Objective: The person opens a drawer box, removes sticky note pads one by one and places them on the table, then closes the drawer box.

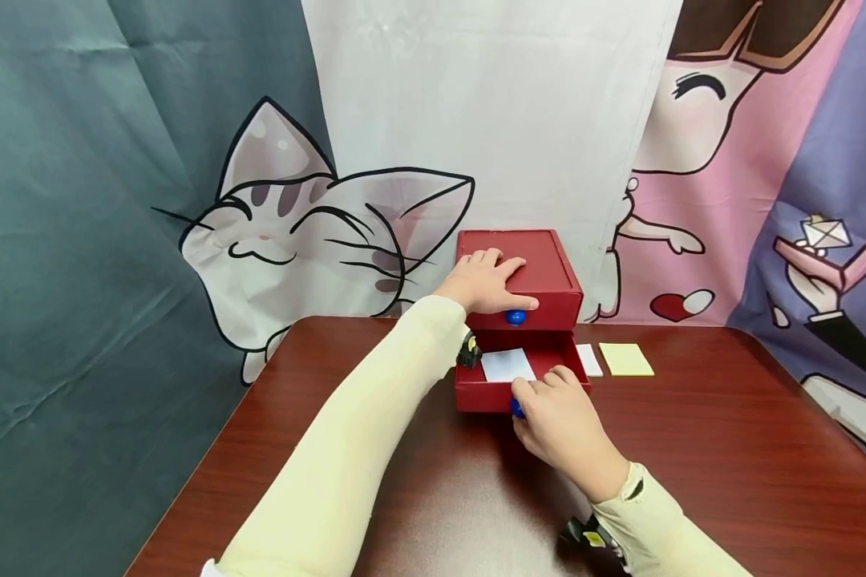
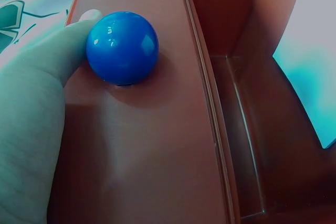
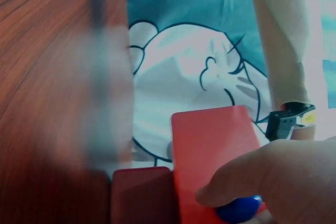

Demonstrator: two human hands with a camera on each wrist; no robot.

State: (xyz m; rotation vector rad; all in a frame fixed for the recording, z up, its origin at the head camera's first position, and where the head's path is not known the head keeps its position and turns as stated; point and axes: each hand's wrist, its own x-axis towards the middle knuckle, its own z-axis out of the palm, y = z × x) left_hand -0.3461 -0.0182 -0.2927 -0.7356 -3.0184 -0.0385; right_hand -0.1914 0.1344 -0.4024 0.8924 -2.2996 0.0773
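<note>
Touching red box (image 1: pixel 552 268), hands (image 1: pixel 482 282) (image 1: pixel 561 421) apart, left splayed, right gripping knob (image 1: pixel 517 409)

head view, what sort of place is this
Probably an indoor spot set up for recording: a wood-look table stands before a cartoon-printed cloth backdrop, and a small black device sits at the person's right wrist.

The red box (image 1: pixel 539 250) looks smooth with a soft sheen, plastic or leatherette, I can't tell which. Its upper knob (image 2: pixel 122 48) is glossy, throwing back bright highlights. The yellow paper (image 1: pixel 625 359) is matt. The counter (image 1: pixel 469 497) shows wood grain under a polish catching hazy glare; the backdrop (image 1: pixel 491 104) is creased cloth, the sleeves (image 1: pixel 346 433) soft matt fabric.
</note>
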